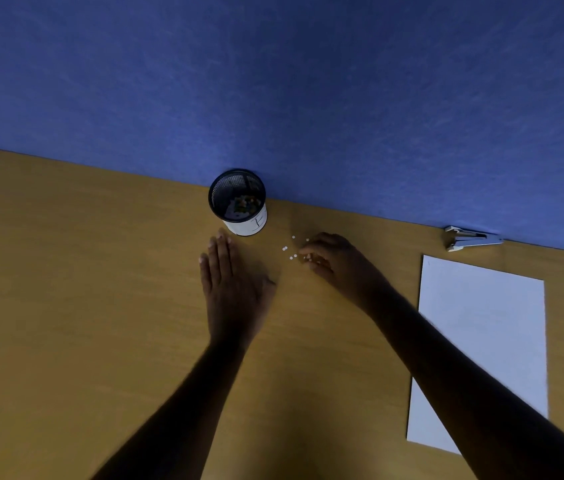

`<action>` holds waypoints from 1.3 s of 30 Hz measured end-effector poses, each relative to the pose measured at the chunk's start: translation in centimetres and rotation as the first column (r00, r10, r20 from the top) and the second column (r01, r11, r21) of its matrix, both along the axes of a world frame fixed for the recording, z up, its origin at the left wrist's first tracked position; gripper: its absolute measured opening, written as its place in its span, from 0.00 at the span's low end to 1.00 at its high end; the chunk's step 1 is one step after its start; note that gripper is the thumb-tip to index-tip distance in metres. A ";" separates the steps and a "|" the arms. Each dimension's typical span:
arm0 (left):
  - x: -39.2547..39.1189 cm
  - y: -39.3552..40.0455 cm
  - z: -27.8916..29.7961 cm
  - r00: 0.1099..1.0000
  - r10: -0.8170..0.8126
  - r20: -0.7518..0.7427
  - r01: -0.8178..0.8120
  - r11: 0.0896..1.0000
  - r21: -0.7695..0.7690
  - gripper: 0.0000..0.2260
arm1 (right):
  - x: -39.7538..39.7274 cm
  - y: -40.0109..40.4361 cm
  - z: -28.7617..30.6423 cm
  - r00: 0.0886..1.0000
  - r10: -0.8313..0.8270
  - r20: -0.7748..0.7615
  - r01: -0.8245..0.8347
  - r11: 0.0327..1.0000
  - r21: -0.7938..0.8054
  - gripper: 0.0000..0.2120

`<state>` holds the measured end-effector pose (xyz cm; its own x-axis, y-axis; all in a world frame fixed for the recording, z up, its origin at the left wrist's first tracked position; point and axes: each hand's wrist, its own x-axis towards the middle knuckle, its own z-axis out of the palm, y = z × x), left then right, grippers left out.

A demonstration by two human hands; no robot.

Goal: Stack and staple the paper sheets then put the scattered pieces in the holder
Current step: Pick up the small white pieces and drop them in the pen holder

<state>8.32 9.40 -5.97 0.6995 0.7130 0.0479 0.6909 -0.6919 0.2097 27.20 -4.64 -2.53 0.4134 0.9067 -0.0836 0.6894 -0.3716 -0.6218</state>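
A black mesh holder (pixel 238 201) stands at the back of the wooden desk (pixel 66 289), against the blue wall, with small colourful bits inside. Several tiny white paper pieces (pixel 289 251) lie scattered just right of it. My right hand (pixel 334 263) hovers over those pieces with its fingers curled, and its fingertips pinch at a few of them. My left hand (pixel 232 282) lies flat on the desk, fingers straight, just below the holder. A stack of white paper sheets (pixel 481 341) rests on the right, partly hidden under my right forearm. The stapler (pixel 472 238) lies beyond it by the wall.
The blue wall (pixel 308 81) rises directly behind the desk's far edge. Bare wooden surface stretches to the left of my left hand and between my two forearms.
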 end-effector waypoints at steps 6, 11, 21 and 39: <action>0.1 -0.1 0.2 1.000 0.007 0.002 -0.007 1.000 -0.008 0.42 | -0.3 0.3 -0.9 0.995 -0.093 -0.018 0.094 0.995 0.036 0.10; 0.1 -0.1 0.2 1.000 0.011 0.013 -0.011 1.000 -0.004 0.42 | -0.6 0.5 -0.5 0.997 -0.058 0.046 0.056 0.997 0.049 0.09; 0.0 0.0 0.1 1.000 0.009 -0.002 -0.009 1.000 0.001 0.41 | -0.5 0.5 -0.6 0.985 0.037 0.167 -0.042 0.999 0.025 0.07; 0.1 0.0 0.0 1.000 0.005 0.026 -0.005 1.000 0.008 0.41 | -0.3 6.1 9.6 0.799 -0.247 -0.548 0.457 0.842 0.287 0.06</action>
